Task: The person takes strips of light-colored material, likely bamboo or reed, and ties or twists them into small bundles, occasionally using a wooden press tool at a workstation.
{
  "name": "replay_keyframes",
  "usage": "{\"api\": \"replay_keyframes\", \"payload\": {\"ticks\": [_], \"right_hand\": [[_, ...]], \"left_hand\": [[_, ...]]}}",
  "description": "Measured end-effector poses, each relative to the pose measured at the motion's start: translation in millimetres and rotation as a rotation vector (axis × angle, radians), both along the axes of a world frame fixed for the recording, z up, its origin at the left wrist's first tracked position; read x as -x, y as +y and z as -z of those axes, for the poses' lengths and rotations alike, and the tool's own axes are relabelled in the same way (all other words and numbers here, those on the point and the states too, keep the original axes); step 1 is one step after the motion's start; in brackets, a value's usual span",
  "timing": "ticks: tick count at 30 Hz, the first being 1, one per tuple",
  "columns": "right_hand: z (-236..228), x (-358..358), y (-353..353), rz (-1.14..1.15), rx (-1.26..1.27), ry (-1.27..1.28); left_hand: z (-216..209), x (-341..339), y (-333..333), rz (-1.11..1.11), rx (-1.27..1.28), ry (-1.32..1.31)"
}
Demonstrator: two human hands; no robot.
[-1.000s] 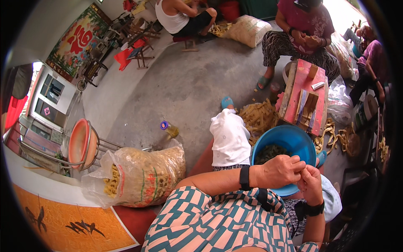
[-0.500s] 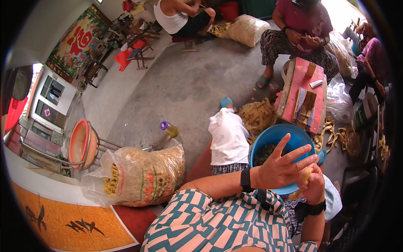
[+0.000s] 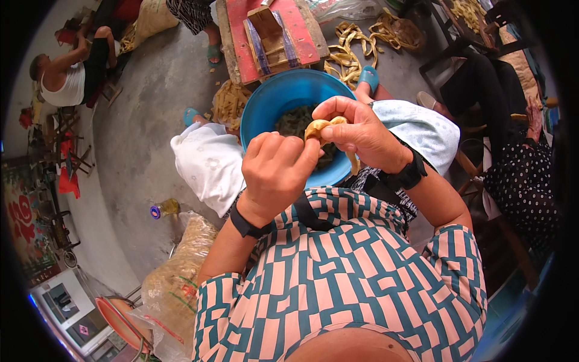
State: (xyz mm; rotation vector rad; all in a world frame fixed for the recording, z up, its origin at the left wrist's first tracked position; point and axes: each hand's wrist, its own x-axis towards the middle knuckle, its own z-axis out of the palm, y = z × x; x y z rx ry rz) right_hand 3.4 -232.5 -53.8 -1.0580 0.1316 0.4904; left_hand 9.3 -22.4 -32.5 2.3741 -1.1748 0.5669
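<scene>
Grey concrete floor [image 3: 139, 139] — yellow bottle [image 3: 164, 209], tan strips pile [image 3: 229, 104], full sack [image 3: 175, 283]

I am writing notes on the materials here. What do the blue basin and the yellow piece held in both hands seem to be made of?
The blue basin looks like moulded plastic: an even colour, a smooth rim and a slight sheen. The yellow piece, pinched between the left hand and the right hand, seems to be plant matter, perhaps a dried peel or husk: matt, curled and uneven. I cannot be sure.

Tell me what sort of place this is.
Probably an informal home workshop or courtyard for hand-processing plant material: bare concrete floor, piles of yellow strips, a blue basin, and both hands working one yellowish piece.
</scene>
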Motion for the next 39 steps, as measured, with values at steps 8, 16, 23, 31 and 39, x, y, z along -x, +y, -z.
{"api": "replay_keyframes", "payload": {"ticks": [8,16,23,31,39], "right_hand": [[0.4,4.1,9.7,-0.042,-0.341,0.016],[1.8,-8.1,0.1,-0.138,0.280,-0.338],[-5.5,-0.7,-78.7,0.081,0.200,-0.192],[-14.7,5.1,-24.2,-0.171,0.546,-0.617],[-6.9,12.8,-19.3,-0.157,0.801,-0.783]], "left_hand": [[22.5,-3.6,9.0,0.092,0.452,0.509],[21.9,-8.0,20.6,-0.112,0.563,1.297],[9.8,-40.8,109.7,-0.533,0.934,0.914],[25.8,-21.7,38.0,-0.117,0.693,1.538],[17.1,-8.5,22.4,-0.109,0.909,1.879]]}}
